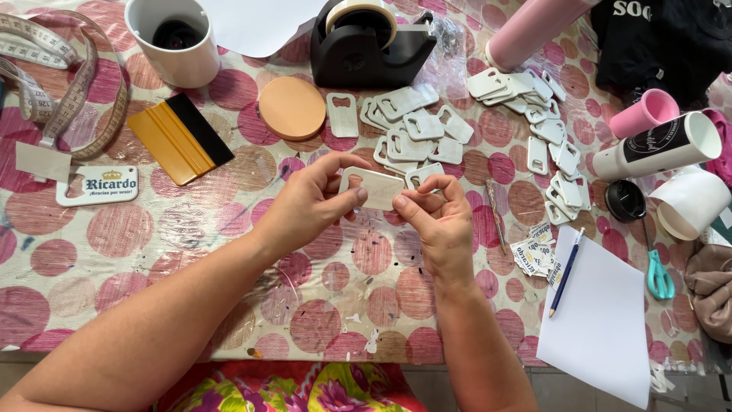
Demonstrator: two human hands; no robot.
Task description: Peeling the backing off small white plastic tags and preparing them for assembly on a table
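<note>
Both forearms extend over the polka-dot tablecloth. Left hand and right hand each pinch one end of a white bottle-opener blank, held above the table, near a pile of blanks.

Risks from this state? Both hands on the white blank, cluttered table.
1. The white opener blank is pinched only at its edges by the left hand and right hand; it might slip into the pile of blanks.
2. The right forearm lies near the pencil and sticker pile; a sweep may scatter them.
</note>
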